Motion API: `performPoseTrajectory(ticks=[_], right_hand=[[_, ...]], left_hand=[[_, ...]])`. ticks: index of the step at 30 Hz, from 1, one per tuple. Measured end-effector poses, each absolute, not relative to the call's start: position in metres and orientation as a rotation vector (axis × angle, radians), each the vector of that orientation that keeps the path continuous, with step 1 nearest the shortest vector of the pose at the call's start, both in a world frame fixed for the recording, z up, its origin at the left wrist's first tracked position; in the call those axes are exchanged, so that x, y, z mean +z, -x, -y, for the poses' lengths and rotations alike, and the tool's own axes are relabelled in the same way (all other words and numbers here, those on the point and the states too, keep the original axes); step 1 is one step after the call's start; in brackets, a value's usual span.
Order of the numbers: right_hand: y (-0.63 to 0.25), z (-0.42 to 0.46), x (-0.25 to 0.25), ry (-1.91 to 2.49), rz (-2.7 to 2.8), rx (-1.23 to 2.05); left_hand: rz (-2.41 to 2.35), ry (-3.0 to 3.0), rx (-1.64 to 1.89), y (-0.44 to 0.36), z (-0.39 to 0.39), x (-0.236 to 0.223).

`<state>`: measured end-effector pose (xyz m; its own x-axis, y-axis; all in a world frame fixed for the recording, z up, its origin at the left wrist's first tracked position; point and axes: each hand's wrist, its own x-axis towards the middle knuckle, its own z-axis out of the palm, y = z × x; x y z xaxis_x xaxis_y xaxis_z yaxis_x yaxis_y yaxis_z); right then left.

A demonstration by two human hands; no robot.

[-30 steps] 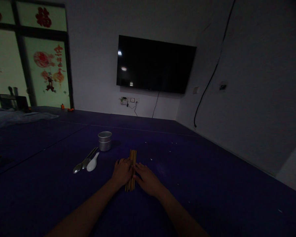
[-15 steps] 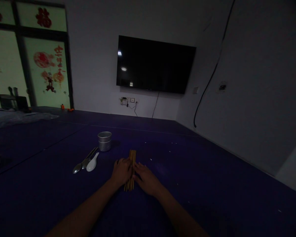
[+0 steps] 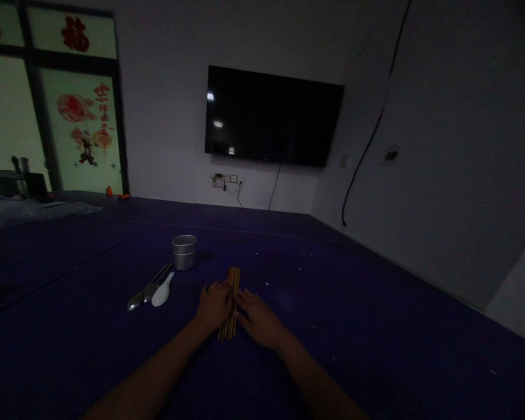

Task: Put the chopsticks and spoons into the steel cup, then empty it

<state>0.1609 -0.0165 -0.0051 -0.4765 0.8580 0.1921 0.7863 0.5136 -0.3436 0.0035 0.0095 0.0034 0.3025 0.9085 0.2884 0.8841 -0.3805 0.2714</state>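
A bundle of wooden chopsticks (image 3: 233,277) lies on the dark blue mat (image 3: 354,326), pointing away from me. My left hand (image 3: 213,305) rests against the bundle's left side with its fingers curled. My right hand (image 3: 258,317) lies flat against the bundle's right side, fingers stretched toward the sticks. The two hands press the bundle between them. The middle of the sticks is hidden under my fingers.
To the left lie two metal spoons (image 3: 143,293) and a white ceramic spoon (image 3: 161,292). A small metal cup (image 3: 184,252) stands behind them. A black television (image 3: 271,116) hangs on the far wall. Crumpled plastic sheeting (image 3: 30,207) lies at the far left.
Both hands stay on the chopstick bundle. The view has shifted slightly; the near end of the bundle sits a little further left.
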Motion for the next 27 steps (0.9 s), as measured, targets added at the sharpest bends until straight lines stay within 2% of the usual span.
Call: performPoseTrajectory(ticks=[27], right_hand=[[-0.1601,0.0202,-0.0026,1.355,2.396,0.295]], left_hand=[[-1.76,-2.464,0.692,-0.0033,-0.0098,0.007]])
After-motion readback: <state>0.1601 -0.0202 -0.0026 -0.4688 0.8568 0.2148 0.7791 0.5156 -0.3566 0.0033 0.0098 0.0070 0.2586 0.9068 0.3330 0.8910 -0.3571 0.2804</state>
